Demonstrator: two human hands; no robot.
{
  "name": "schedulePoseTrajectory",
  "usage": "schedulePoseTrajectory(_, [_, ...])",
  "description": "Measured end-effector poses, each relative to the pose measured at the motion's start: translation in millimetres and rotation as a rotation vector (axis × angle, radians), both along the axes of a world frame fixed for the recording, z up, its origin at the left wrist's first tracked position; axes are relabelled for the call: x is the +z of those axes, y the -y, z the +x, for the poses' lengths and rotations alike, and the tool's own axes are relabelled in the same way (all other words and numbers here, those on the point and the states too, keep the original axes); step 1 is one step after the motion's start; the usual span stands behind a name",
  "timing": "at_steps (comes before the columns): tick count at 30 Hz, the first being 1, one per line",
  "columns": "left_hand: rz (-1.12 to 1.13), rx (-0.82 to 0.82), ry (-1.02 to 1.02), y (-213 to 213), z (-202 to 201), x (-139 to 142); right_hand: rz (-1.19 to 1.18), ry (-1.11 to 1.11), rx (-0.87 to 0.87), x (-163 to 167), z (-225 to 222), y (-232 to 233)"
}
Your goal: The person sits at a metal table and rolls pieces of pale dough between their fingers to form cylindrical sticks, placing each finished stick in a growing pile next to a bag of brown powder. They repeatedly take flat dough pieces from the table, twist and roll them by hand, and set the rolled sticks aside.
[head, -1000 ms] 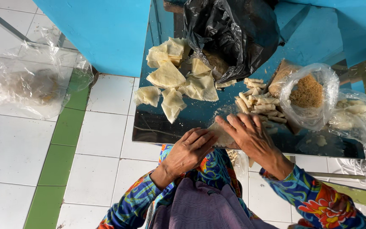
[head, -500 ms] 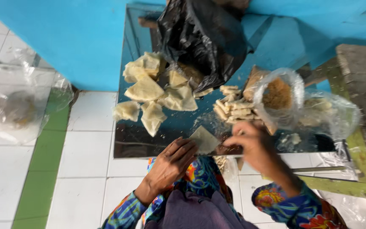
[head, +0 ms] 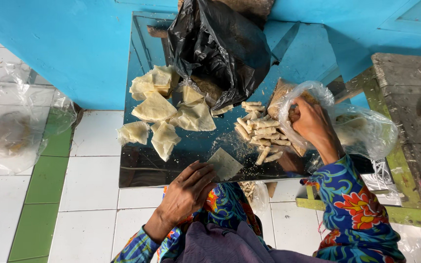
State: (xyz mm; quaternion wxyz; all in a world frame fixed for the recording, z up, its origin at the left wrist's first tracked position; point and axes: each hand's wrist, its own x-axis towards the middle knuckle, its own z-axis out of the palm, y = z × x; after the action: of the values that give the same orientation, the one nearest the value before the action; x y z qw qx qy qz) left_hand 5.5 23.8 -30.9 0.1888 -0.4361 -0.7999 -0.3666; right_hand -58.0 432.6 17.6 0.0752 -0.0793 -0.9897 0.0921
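At the near edge of the counter, the left hand lies palm down with its fingers loosely spread, the fingertips touching the near corner of a single square wrapper sheet. That sheet lies flat on the dark reflective surface, apart from the other sheets.

To the right, the right hand is inside the mouth of a clear plastic bag, fingers curled around the brownish filling within; whether it pinches any of it cannot be told, because the plastic film hides the fingertips. Both arms wear sleeves with a blue, red and green floral print.

Just left of the bag, a pile of finished rolls lies on the counter, several stacked across one another. Further left, a loose heap of pale wrapper sheets spreads over the surface, some folded, some overlapping. Behind the sheets and rolls, a black plastic bag rests against the blue wall.

On the white and green tiled floor at the far left lies another clear plastic bag.
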Motion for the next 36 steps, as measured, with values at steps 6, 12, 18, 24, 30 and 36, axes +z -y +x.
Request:
schedulePoseTrajectory(6, [0.064, 0.131, 0.111, -3, 2, 6, -0.149, -0.010, -0.057, 2, -4, -8])
schedulePoseTrajectory(12, [0.110, 0.249, 0.245, -4, 5, 11, -0.753, -0.140, 0.148, 50, 39, 21])
schedulePoseTrajectory(18, [0.150, 0.274, 0.272, -5, 5, 15, -0.708, 0.090, 0.508, 5, 66, 165])
schedulePoseTrajectory(24, [0.136, 0.292, 0.307, -7, 6, 14, -0.121, -0.274, 0.779, -25, 90, 192])
schedulePoseTrajectory(30, [0.069, 0.312, 0.270, -10, 7, 14, -0.155, -0.240, 0.494, -14, 112, 178])
schedulePoseTrajectory(36, [0.067, 0.267, 0.345, -13, 10, 19, -0.224, -0.126, 0.368, 1, 101, 189])
